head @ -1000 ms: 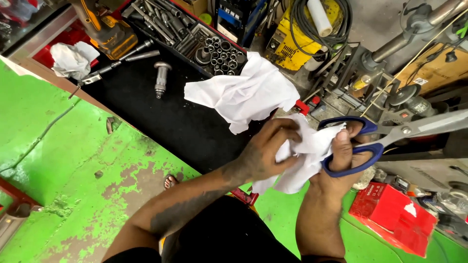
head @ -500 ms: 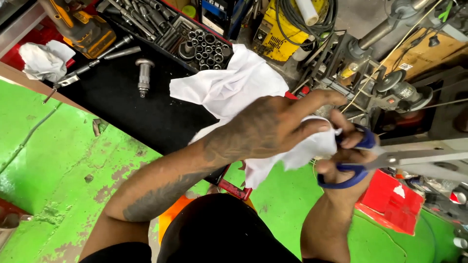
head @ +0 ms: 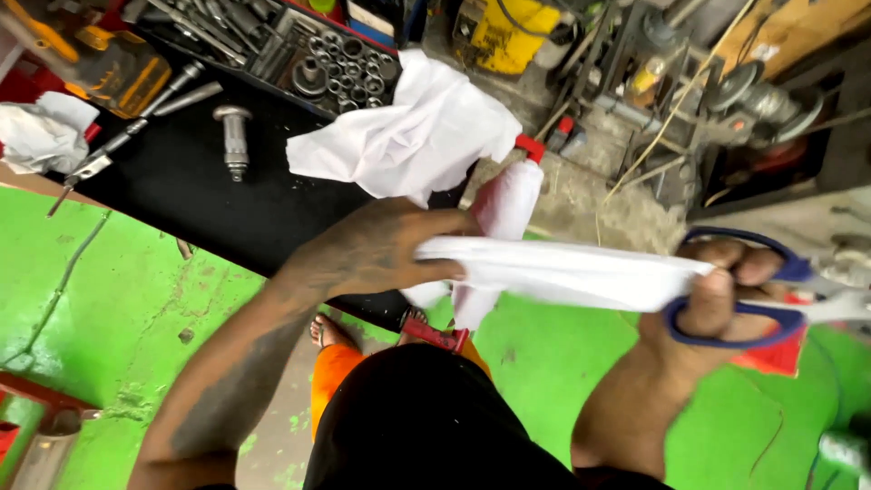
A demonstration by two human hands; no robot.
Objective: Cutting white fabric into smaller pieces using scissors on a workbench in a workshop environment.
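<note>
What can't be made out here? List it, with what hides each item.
- Scissors, head view: the blades are blurred and run off the right edge; the right hand covers part of the blue handles.
- White cloth strip: motion-blurred; its near end is hidden inside the left hand.
- Spray bottle: its lower part is behind the strip and the left hand.
- Socket set: the pieces are too small to tell apart.

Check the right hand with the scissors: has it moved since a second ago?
Yes. The right hand with the blue-handled scissors has swung rightward, away from the left hand and the red-capped bottle, pulling the white cloth taut.
</note>
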